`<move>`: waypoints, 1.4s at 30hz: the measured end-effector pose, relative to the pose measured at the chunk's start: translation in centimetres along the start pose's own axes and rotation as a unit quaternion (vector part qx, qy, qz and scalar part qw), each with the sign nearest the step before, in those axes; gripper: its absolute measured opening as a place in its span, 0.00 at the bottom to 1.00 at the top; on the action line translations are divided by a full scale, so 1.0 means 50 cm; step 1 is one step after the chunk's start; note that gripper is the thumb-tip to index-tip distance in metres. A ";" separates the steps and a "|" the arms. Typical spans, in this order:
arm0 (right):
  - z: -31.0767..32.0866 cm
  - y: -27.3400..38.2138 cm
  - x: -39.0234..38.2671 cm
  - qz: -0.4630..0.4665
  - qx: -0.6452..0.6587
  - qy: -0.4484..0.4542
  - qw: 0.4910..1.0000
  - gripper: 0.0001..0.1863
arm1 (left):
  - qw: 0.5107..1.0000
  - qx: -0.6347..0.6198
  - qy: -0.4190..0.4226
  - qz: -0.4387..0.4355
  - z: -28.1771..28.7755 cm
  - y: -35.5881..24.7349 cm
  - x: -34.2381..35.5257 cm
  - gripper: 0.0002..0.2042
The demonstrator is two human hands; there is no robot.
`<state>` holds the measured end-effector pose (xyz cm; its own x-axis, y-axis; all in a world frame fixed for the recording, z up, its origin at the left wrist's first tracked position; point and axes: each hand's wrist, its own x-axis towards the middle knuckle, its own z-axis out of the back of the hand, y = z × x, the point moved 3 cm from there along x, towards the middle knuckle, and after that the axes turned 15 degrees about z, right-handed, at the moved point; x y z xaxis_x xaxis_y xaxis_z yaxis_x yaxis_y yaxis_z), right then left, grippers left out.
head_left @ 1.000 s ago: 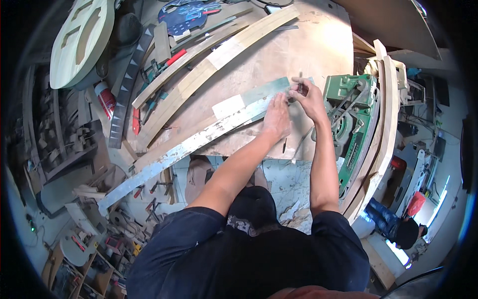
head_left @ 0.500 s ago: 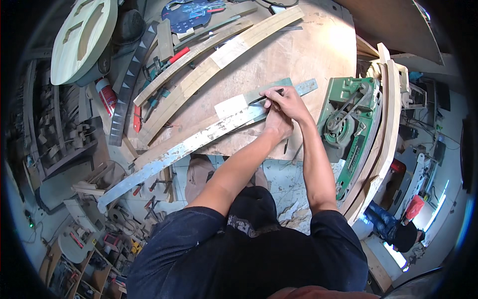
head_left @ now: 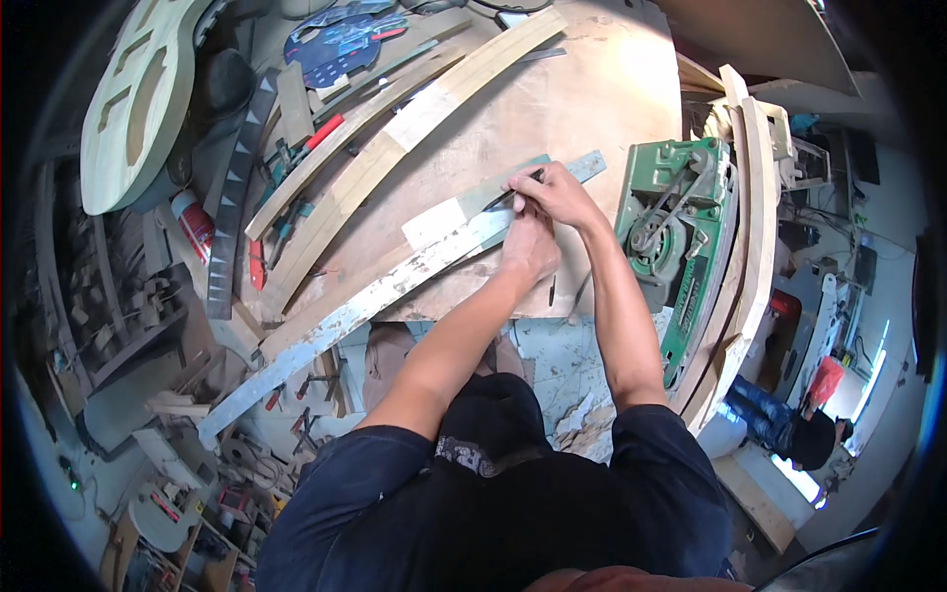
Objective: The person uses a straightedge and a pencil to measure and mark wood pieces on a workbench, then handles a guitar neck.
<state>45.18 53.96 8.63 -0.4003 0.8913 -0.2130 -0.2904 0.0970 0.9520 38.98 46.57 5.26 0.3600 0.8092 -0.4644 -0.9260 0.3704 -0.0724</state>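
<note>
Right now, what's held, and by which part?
Right hand pinches a dark pen-like tool partway along its shaft; left hand rests on the long straightedge.

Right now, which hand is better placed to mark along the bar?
Right, I'd say: the right hand grips what looks like a dark pen near the bar's far edge. The left hand lies on the bar, seemingly steadying it, so probably best kept there.
</note>
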 end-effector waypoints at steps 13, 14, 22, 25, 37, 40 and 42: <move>0.246 -0.066 0.024 -0.059 -0.267 -0.070 0.959 0.17 | 0.986 -0.150 -0.076 0.021 -0.040 0.000 0.013 0.40; 0.241 -0.063 0.023 -0.057 -0.268 -0.071 0.959 0.17 | 0.985 -0.158 -0.070 0.024 -0.040 0.003 0.015 0.40; 0.130 -0.134 -0.083 0.056 -0.454 -0.136 0.879 0.20 | 0.978 -0.197 -0.061 -0.032 -0.034 0.041 0.005 0.41; 0.086 -0.149 -0.110 0.034 -0.494 -0.140 0.858 0.24 | 0.970 -0.212 -0.117 -0.025 -0.017 0.146 -0.078 0.43; 0.075 -0.067 -0.168 0.109 -0.363 -0.411 0.829 0.31 | 0.955 -0.185 -0.185 0.143 -0.127 0.567 -0.436 0.33; 0.029 -0.050 -0.248 0.091 -0.298 -0.495 0.811 0.29 | 0.941 -0.225 -0.207 0.147 -0.068 0.585 -0.421 0.32; -0.035 -0.056 -0.305 0.060 -0.254 -0.507 0.822 0.26 | 0.940 -0.196 -0.246 0.131 -0.026 0.600 -0.401 0.33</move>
<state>50.61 39.31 8.82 0.4020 0.8174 0.4126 -0.7298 0.0139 0.6835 3.82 40.89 11.26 0.0324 0.9980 -0.0535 -0.9261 0.0098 -0.3772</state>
